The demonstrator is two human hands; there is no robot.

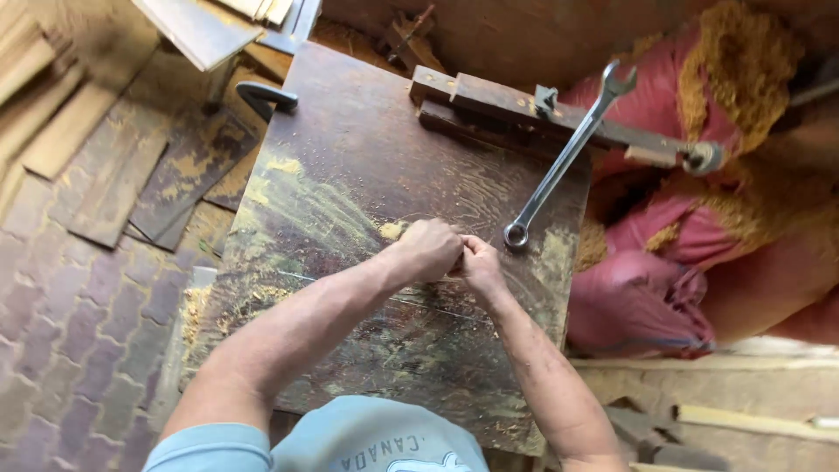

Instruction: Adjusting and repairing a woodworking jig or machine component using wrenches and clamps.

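A dark, dusty worktop (350, 175) fills the view, with red sacks (664, 262) to its right. A wooden rail (489, 96) lies along its far edge, with a spanner (559, 166) leaning across it. Mid-worktop, the left hand (428, 249) and right hand (481, 262) meet, fingers clenched together on something too small to tell.

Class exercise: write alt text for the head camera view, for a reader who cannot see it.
A person's left hand and right hand meet, fingers pinched together, over a worn, sawdust-flecked metal table. A long combination wrench lies beside them, its far end across a metal bar; pink sacks sit to the right.
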